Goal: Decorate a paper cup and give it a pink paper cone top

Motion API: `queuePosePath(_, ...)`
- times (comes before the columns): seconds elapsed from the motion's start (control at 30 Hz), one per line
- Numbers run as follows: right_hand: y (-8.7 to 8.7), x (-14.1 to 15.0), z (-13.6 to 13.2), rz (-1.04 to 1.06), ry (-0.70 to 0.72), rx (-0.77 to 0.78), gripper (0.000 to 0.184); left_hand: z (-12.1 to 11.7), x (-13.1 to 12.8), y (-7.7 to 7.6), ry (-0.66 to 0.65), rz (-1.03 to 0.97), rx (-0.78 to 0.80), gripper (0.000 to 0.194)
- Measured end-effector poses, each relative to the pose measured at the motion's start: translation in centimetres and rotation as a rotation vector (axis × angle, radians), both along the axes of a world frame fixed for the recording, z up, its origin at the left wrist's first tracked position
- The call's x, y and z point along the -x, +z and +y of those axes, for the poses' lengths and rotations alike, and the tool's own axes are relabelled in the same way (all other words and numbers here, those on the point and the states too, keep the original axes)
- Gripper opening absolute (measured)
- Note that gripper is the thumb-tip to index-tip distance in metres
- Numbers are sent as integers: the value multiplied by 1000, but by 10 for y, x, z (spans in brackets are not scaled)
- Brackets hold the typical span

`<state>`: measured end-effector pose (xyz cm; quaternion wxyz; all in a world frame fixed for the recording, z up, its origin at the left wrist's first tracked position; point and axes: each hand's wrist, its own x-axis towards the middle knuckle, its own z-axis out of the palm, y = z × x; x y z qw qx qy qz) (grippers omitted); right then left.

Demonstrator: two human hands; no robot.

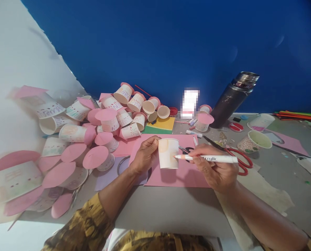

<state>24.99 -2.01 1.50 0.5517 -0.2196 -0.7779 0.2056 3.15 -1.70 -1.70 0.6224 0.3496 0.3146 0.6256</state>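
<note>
My left hand (146, 155) grips a white paper cup (168, 161) by its left side and rim, above a sheet of pink paper (189, 179). Pale orange patches mark the cup's wall. In my right hand (218, 172) is a white acrylic marker (220, 159), held like a pen. Its orange tip touches or nearly touches the right part of the cup's wall; I cannot tell which. Behind my right fingers lie dark-handled scissors (188, 150), partly hidden. Red-handled scissors (245, 158) lie just beyond my right hand.
Decorated paper cups with pink discs (95, 157) are heaped on the left. A dark flask (230, 99) stands at the back right, near a patterned cup (253, 142). Yellow paper (165, 123) lies behind the pink sheet. A blue wall (155, 45) closes the back.
</note>
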Motion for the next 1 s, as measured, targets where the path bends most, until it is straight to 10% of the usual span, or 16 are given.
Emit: queuePosePath(1.0,10,-1,-3,-105,-71,115,11,1,1,-4,50,27,36,33)
